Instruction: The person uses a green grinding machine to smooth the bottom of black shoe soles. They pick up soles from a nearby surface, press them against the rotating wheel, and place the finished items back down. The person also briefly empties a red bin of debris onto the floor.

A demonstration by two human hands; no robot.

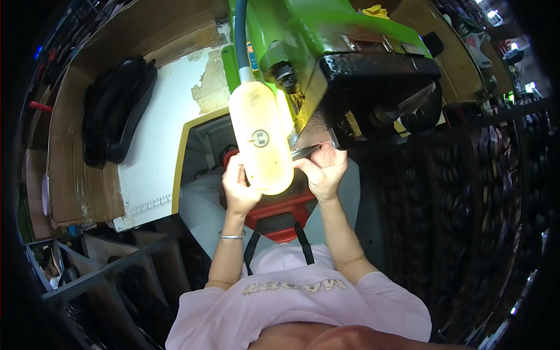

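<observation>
Pinching what appears to be a dark, glossy piece [304, 153] between thumb and fingers, the right hand [328, 173] of a person in a pale pink top is working beside the metal plate of a green machine [344, 32]. The piece is lying just to the right of a glowing lamp [261, 160], below the machine's head, with much of its shape disappearing behind the light. The left hand [238, 185] is curling at the lamp's other side, its fingertips hiding behind the bright housing; one cannot tell whether it is gripping the piece, touching the lamp or holding nothing.

By all appearances, the person is positioning the piece at the machine by hand, though the lamp is blocking any view of actual contact. The next move is likely calling for a steady grip from the right hand, careful alignment under the light, and fingertips staying clear of the machine's working parts.

To the left, a stack of black, sole-shaped pieces [115, 114] is resting near a cardboard wall [87, 195], beside the bare white surface of the table [153, 160]. Racks of dark items [466, 169] are filling the dim right side, and a metal bangle [231, 236] is circling the left wrist.
</observation>
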